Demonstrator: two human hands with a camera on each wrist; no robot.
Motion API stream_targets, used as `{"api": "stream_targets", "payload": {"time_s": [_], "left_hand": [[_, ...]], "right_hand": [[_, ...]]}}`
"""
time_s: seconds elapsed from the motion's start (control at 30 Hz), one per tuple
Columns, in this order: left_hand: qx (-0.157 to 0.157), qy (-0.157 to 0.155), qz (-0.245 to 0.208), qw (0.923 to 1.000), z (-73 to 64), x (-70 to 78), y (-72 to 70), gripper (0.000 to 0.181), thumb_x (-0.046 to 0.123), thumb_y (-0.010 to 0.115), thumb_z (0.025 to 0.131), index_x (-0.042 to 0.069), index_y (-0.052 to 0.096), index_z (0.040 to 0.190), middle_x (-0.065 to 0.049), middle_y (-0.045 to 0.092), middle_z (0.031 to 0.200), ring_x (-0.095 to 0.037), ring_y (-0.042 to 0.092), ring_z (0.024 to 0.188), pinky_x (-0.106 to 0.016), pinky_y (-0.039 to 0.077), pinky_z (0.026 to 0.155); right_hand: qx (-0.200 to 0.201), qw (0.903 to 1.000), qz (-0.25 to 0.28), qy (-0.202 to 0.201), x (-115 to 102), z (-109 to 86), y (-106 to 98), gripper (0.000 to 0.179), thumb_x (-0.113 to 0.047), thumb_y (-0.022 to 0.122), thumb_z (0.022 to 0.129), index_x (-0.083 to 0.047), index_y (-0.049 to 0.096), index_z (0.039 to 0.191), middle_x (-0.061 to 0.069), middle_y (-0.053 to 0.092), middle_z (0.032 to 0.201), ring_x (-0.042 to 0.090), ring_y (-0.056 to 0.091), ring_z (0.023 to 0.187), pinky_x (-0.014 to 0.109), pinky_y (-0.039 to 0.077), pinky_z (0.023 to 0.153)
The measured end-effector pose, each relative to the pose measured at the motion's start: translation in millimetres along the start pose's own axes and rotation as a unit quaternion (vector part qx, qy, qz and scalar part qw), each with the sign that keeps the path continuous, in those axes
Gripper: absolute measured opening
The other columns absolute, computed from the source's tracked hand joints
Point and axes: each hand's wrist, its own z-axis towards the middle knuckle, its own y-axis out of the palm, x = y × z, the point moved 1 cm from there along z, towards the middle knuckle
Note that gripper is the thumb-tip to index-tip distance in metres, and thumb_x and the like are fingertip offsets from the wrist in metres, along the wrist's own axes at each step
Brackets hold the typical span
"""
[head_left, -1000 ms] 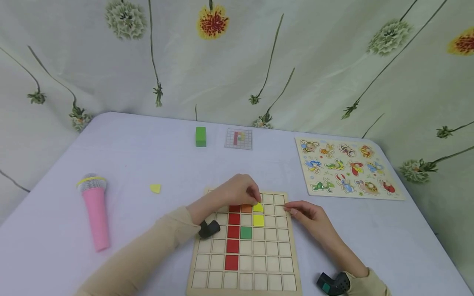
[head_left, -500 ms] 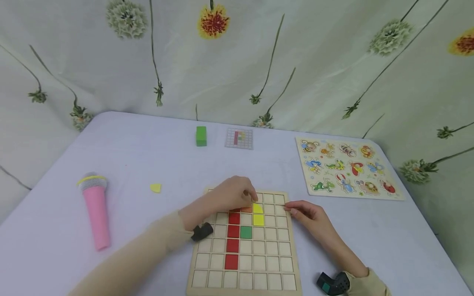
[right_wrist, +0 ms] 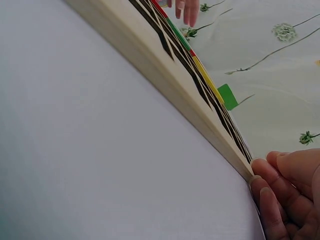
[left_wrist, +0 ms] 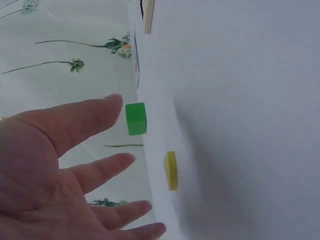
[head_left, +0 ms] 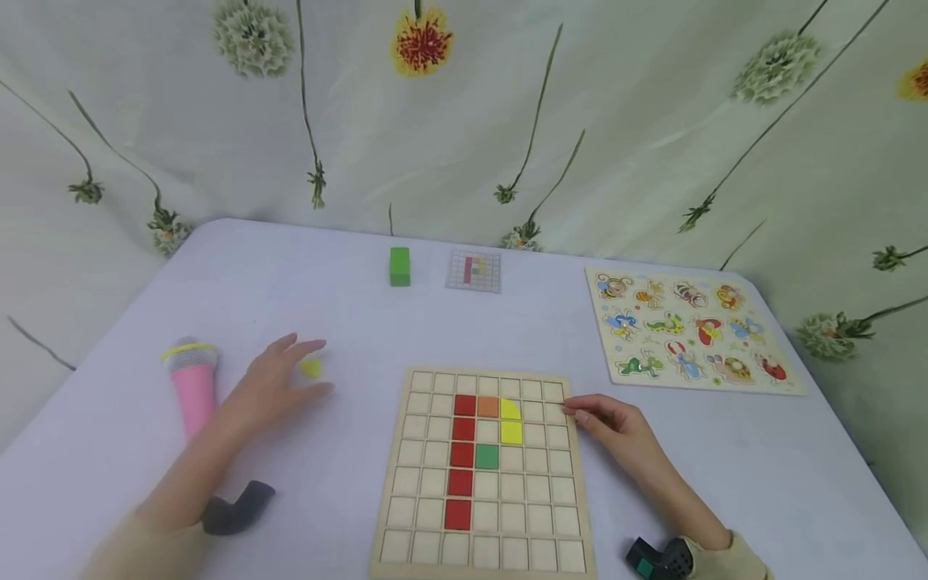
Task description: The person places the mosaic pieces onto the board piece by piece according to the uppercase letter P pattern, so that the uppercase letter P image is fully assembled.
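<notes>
My left hand [head_left: 264, 391] hovers with spread fingers around a small yellow quarter-round piece [head_left: 311, 368] on the table; in the left wrist view a gap shows between the fingers and the yellow piece [left_wrist: 171, 171]. The wooden grid board [head_left: 487, 515] lies flat in front, with a column of several red squares [head_left: 460, 456], an orange square [head_left: 488, 407], a green square [head_left: 487, 457], a yellow square [head_left: 511, 433] and a yellow quarter-round [head_left: 511, 409] above it. At the board's right edge, my right hand [head_left: 623, 427] pinches the rim between thumb and fingers.
Left of the board lies a pink toy microphone [head_left: 194, 395], partly behind my left forearm. A green block [head_left: 399, 267] and a small pattern card [head_left: 474, 271] are at the back. An insect puzzle board [head_left: 696, 334] occupies the right rear.
My left hand has left the board's top row and moved left to the loose yellow piece, its fingers spreading. The right hand stays at the board's edge. The view has shifted slightly.
</notes>
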Motion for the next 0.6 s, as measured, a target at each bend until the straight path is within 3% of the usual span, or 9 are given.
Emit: {"api": "stream_targets", "payload": {"time_s": [0.1,0.3,0.43,0.6], "left_hand": [[-0.027,0.006,0.007,0.9996,-5.0,-7.7,3.4,0.057,0.016,0.067,0.084,-0.003,0.044,0.133,-0.038,0.025,0.137,-0.055,0.023,0.124,-0.065,0.023,0.095],[0.015,0.048,0.066,0.9966,-2.1,-12.1,3.7,0.047,0.000,0.070,0.076,-0.005,0.056,0.120,-0.035,0.045,0.118,-0.051,0.042,0.109,-0.060,0.034,0.089],[0.026,0.034,0.072,0.9965,5.3,-14.3,-1.8,0.041,0.002,0.069,0.076,-0.005,0.059,0.115,-0.026,0.053,0.102,-0.041,0.052,0.094,-0.054,0.041,0.082],[0.009,0.004,0.054,0.9985,14.6,-16.6,-4.8,0.032,0.003,0.068,0.078,-0.003,0.062,0.109,-0.013,0.057,0.087,-0.029,0.052,0.080,-0.045,0.043,0.072]], "right_hand": [[0.000,1.0000,0.006,-0.001,0,-1.3,0,0.021,-0.015,0.060,0.093,-0.001,0.067,0.107,0.007,0.066,0.105,0.014,0.058,0.098,0.023,0.046,0.079],[-0.003,0.9998,0.015,-0.010,0,-0.3,1,0.021,-0.015,0.059,0.093,-0.001,0.067,0.107,0.008,0.067,0.105,0.013,0.059,0.098,0.023,0.047,0.078],[-0.002,0.9999,0.010,-0.009,0,0.1,0,0.021,-0.015,0.060,0.093,-0.002,0.067,0.107,0.007,0.067,0.104,0.014,0.059,0.097,0.023,0.047,0.078],[-0.003,0.9999,0.009,-0.009,0,-0.5,0,0.021,-0.015,0.059,0.093,-0.002,0.067,0.107,0.007,0.067,0.105,0.014,0.059,0.095,0.023,0.047,0.077]]}}
